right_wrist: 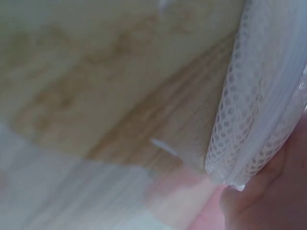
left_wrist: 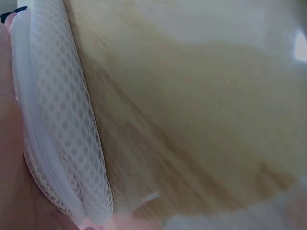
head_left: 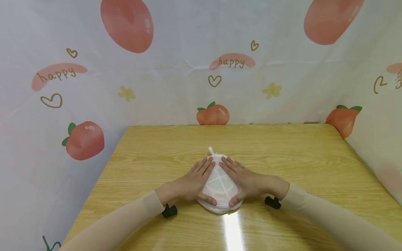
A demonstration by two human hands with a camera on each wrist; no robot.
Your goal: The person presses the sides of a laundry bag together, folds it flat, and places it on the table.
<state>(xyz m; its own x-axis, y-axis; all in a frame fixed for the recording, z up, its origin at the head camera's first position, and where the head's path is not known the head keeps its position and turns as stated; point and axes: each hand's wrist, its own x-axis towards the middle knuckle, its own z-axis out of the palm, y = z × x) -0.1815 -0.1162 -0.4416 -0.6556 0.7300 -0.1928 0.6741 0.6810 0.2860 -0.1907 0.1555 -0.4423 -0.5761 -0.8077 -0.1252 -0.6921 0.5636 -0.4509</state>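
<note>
A white mesh laundry bag (head_left: pixel 220 186) lies on the table in the head view, rounded at its near end, with a small fabric loop (head_left: pixel 211 150) at the far end. My left hand (head_left: pixel 193 181) rests on its left side, fingers extended forward and thumb spread toward the near edge. Mirroring it, my right hand (head_left: pixel 248 181) lies along the right side with straight fingers. Both wrist views show the bag's mesh wall (left_wrist: pixel 67 100) and a white zipper band (right_wrist: pixel 276 127) close up. What is inside the bag, if anything, cannot be made out.
The wood-grain table (head_left: pixel 150 146) extends around the bag, with a bright light reflection (head_left: pixel 233 232) near its front. A printed fabric backdrop (head_left: pixel 176 42) rises behind and at both sides. Black wrist-worn devices (head_left: pixel 169 211) show beneath the forearms.
</note>
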